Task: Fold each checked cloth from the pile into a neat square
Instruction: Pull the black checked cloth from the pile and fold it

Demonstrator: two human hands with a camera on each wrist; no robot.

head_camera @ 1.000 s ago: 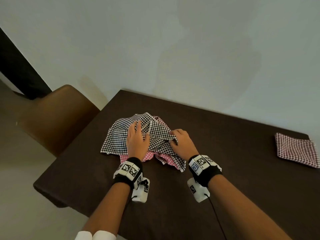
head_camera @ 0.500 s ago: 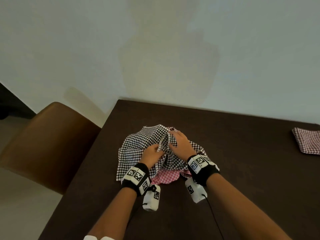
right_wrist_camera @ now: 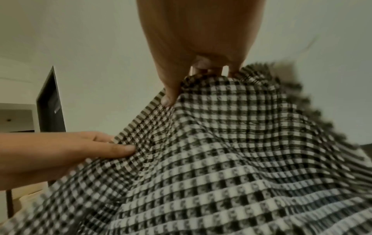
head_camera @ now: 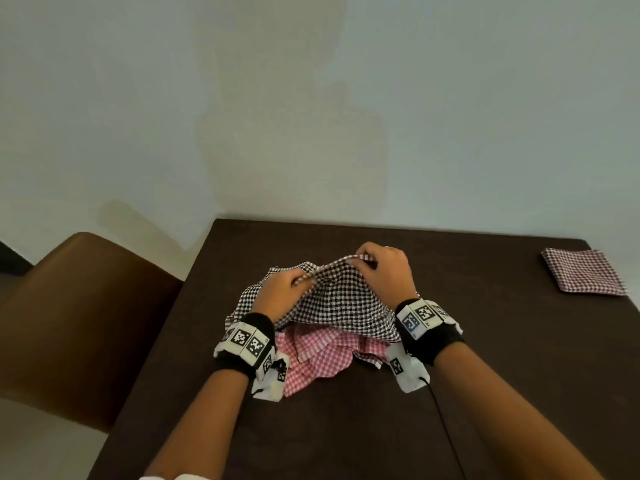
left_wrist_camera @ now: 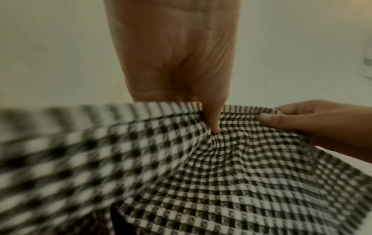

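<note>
A black-and-white checked cloth (head_camera: 341,303) is lifted off the pile at the table's middle. My left hand (head_camera: 289,284) pinches its hemmed top edge, thumb in front (left_wrist_camera: 213,120). My right hand (head_camera: 381,265) pinches the same edge a short way to the right, thumb on the fabric (right_wrist_camera: 169,97). The cloth (left_wrist_camera: 201,174) drapes down from both pinches, its lower part blurred in the wrist views. Beneath it lies a crumpled pink-and-white checked cloth (head_camera: 322,355), partly hidden.
A folded red-checked square (head_camera: 585,275) lies flat near the right end of the dark brown table (head_camera: 346,427). A brown chair (head_camera: 79,317) stands off the table's left edge. A pale wall runs behind the far edge.
Both hands went from pressing on the pile to pinching the black-and-white cloth's edge and raising it. The pink cloth underneath now shows more.
</note>
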